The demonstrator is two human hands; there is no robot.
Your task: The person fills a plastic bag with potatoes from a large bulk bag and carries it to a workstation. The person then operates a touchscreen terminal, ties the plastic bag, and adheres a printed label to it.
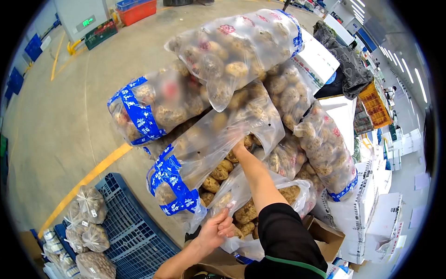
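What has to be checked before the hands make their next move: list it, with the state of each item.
1. Large translucent plastic bag with blue-printed band open: ok, brown potatoes show through the gap.
2. Right hand at that opening: ok.
3. Right hand's fingers closed on a potato: cannot tell, they are largely hidden.
4. Left hand gripping the film of the lower translucent plastic bag: cannot tell; its fingers are curled beside it.
5. Loose film clear of the right forearm: not ok, it lies close on both sides.
6. Lower bag open: ok, potatoes show inside.
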